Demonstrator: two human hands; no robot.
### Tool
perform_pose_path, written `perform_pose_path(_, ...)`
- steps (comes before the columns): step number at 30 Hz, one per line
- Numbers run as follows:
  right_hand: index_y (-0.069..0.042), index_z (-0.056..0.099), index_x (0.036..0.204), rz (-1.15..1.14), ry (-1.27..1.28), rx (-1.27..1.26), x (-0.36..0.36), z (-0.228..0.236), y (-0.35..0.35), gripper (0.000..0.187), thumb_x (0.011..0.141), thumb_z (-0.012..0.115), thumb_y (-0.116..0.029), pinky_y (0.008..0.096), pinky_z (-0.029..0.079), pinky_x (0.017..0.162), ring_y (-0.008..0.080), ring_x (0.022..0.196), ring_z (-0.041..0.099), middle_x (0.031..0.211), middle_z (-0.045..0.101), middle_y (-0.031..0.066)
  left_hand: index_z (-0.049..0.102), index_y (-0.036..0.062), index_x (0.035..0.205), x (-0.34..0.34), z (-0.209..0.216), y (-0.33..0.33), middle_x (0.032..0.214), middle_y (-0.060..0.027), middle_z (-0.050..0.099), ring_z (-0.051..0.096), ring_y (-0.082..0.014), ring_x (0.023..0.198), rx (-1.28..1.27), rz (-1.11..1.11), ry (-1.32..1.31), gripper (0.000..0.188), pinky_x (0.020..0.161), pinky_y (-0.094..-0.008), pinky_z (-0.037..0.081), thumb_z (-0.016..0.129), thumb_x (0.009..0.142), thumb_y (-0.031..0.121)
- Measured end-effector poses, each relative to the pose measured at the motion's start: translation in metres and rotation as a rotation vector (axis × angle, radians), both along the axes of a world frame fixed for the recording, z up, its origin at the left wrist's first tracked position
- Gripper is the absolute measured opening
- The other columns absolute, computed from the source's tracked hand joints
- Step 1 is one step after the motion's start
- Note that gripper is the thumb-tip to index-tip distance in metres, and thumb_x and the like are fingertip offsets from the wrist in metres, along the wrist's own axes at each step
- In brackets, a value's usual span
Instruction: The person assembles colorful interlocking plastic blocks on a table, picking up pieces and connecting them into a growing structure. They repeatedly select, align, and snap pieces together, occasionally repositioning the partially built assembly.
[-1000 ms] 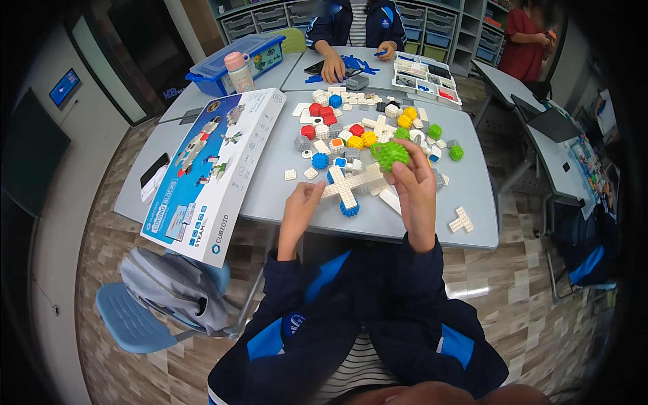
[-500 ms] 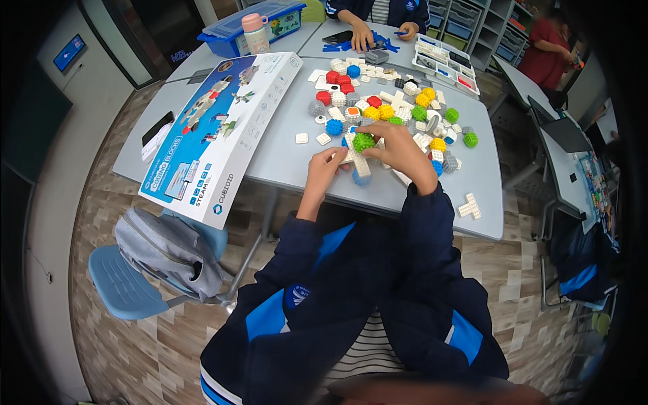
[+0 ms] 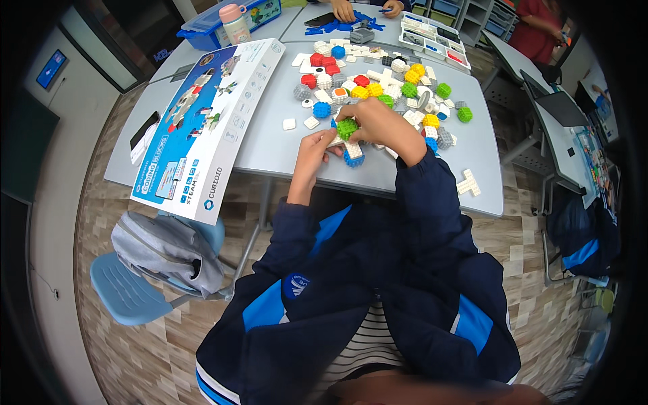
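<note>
Near the front edge of the table, both hands are closed on a small block assembly. It has a green studded block point(image 3: 347, 128) on top of a white studded connector piece point(image 3: 353, 150), with a blue studded block point(image 3: 354, 161) at its near end. My left hand point(image 3: 312, 156) pinches the white piece from the left side. From the right, the fingers of my right hand point(image 3: 383, 127) grip the green block; the palm hides part of the assembly's far side. Just beyond my hands lies a loose blue block point(image 3: 321, 109), with white square plates point(image 3: 311, 122) beside it.
A pile of red, yellow, green, grey and white blocks point(image 3: 364, 92) spreads behind my hands. A large box point(image 3: 209, 128) lies on the left, a pink-lidded bottle point(image 3: 235, 25) behind it. Another person's hand point(image 3: 343, 11) is across the table. A white cross-shaped piece point(image 3: 468, 183) sits at front right.
The whole view has shifted, so the table sits slightly higher and further left. My hands stay on the assembly, which has turned a little, showing its blue block more clearly.
</note>
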State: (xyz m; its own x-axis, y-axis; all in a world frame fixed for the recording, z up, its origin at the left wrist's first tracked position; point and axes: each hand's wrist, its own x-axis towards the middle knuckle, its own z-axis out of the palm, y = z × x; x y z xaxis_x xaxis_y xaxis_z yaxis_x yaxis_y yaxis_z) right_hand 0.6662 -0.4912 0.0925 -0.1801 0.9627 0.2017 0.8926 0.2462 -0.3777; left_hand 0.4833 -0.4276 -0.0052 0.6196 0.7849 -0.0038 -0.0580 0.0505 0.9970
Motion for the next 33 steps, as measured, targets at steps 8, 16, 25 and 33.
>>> perform_pose_path(8, -0.008, 0.075, 0.102, -0.038, -0.019, 0.0, -0.006, -0.004, 0.004, 0.042, 0.062, 0.087, -0.006, 0.0452, 0.056, 0.082, 0.0369, 0.097, 0.071, 0.096, 0.074, 0.016, 0.076, 0.0066, 0.097, 0.001, -0.003, 0.0, 0.079, -0.0021, 0.074, 0.063, -0.004, 0.07, -0.011, 0.035, 0.022, 0.033, 0.058, -0.0211, 0.034, 0.061, 0.102, 0.036)
perform_pose_path(16, -0.007, 0.073, 0.112, 0.026, 0.042, 0.071, -0.004, -0.009, -0.002, 0.05, 0.064, 0.086, -0.007, 0.0443, 0.055, 0.082, 0.037, 0.095, 0.071, 0.097, 0.074, 0.0182, 0.077, 0.0068, 0.101, 0.003, -0.002, -0.001, 0.076, -0.0005, 0.072, 0.057, -0.0023, 0.067, 0.029, 0.06, 0.02, 0.033, 0.056, -0.0207, 0.032, 0.061, 0.102, 0.035)
perform_pose_path(25, -0.002, 0.068, 0.128, -0.073, 0.43, 0.556, -0.007, -0.001, 0.025, 0.054, 0.095, 0.069, -0.045, 0.0431, 0.046, 0.1, 0.0372, 0.118, 0.058, 0.119, 0.069, 0.0212, 0.072, -0.0032, 0.108, 0.017, -0.006, -0.028, 0.082, -0.0063, 0.072, 0.056, -0.0068, 0.06, -0.014, 0.209, -0.146, 0.038, 0.051, -0.0195, 0.033, 0.058, 0.106, 0.032)
perform_pose_path(33, -0.011, 0.053, 0.145, -0.242, -0.191, 0.581, -0.049, -0.055, 0.077, 0.049, 0.104, 0.054, -0.038, 0.062, 0.046, 0.098, 0.0444, 0.132, 0.047, 0.139, 0.057, 0.0165, 0.065, -0.0031, 0.11, 0.026, -0.017, -0.054, 0.106, -0.0102, 0.068, 0.065, -0.0152, 0.091, -0.268, 0.09, -0.425, 0.032, 0.07, -0.0287, 0.05, 0.051, 0.11, 0.026)
